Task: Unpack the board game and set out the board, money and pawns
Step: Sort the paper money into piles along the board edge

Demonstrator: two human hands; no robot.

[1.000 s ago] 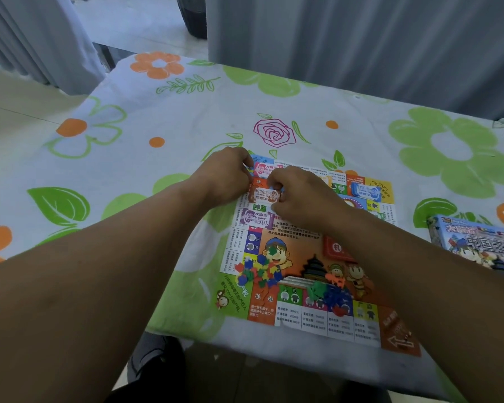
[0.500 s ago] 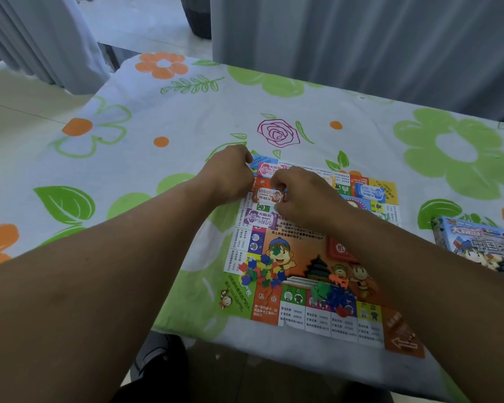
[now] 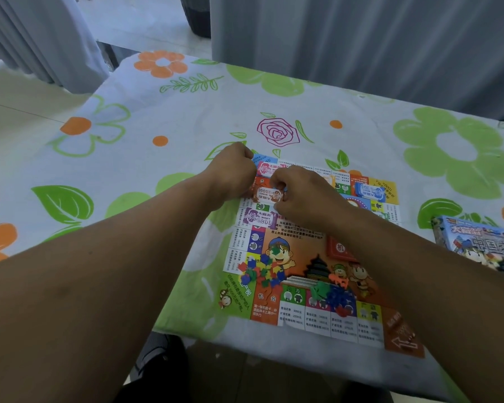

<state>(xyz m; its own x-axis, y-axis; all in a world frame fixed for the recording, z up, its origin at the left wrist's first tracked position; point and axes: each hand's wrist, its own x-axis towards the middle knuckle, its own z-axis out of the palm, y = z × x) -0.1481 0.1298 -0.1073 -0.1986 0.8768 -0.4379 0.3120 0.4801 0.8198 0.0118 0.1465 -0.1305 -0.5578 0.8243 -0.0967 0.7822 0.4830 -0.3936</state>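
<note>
Near the far left corner of the board (image 3: 303, 251), lying flat between both hands: orange money stack (image 3: 266, 196). Pinched at its right end by thumb and curled fingers of the right hand (image 3: 300, 196). Left hand (image 3: 233, 174) curled tight against its left end, fingertips hidden, apparently gripping too. Against a second ago, hardly any shift: same stack, same spot, same two-handed hold, only slight settling. Judged as squaring and seating the stack, not yet let go.

Just beyond, at the very corner, pink money stack (image 3: 264, 168). Just nearer, along the board's left edge, purple money stack (image 3: 258, 218). Well apart, at the far right corner, blue money stack (image 3: 370, 191). Towards the near edge, pawns (image 3: 262, 274) in two loose heaps, unsorted. Off the board, at the right edge of the table (image 3: 186, 117), game box (image 3: 477, 242). Money nearly laid out; pawns probably still to stand.
</note>
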